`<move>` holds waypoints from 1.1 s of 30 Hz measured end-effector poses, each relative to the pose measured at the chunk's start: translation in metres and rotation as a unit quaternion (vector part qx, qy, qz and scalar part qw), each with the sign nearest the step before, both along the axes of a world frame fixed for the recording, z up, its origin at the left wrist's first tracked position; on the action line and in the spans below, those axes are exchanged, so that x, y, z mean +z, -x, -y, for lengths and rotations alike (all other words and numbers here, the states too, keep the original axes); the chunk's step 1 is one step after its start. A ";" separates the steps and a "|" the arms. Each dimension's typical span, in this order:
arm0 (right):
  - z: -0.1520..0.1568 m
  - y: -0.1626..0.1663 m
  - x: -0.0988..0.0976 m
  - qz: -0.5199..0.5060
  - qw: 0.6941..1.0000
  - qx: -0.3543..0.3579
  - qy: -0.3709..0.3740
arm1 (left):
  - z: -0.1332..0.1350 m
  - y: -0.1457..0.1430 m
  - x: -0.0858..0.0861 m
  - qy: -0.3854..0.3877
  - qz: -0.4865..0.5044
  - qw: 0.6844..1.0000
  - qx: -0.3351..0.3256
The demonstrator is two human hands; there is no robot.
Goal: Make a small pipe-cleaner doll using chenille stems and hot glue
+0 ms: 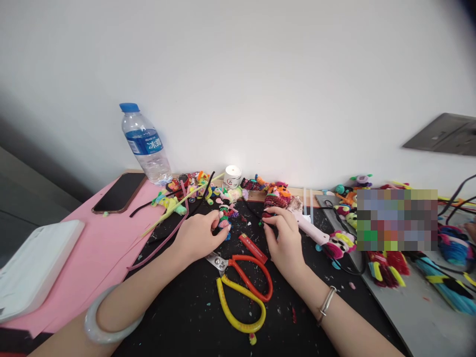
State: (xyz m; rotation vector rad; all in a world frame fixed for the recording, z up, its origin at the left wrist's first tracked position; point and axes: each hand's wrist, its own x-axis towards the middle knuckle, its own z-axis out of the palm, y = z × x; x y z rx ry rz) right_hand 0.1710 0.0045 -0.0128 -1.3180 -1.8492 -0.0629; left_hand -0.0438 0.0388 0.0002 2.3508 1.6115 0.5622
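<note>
My left hand [201,235] is closed, its thumb and fingertips around a small bundle of multicoloured pipe cleaners [224,213]. My right hand [285,238] is bent over the black mat, its fingertips at a dark red fuzzy pipe-cleaner piece [265,216]; whether they grip it is partly hidden. Between the hands lies a red lighter-like stick [253,248] with white print. Scissors [245,292] with one red and one yellow handle lie below it, their blades partly under my left hand. A pale pink glue gun [310,230] rests beside my right hand.
Fuzzy figures [277,193] line the wall around a white cup [233,176]. A water bottle [146,146], phone [119,192] and white box [39,267] stand or lie left on pink sheets [104,253]. More figures [386,267] and black cables lie right on a grey board [416,317].
</note>
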 end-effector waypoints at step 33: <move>0.018 0.014 0.008 -0.063 0.996 0.066 -0.024 | -0.004 -0.008 -0.003 0.160 0.727 0.666 0.046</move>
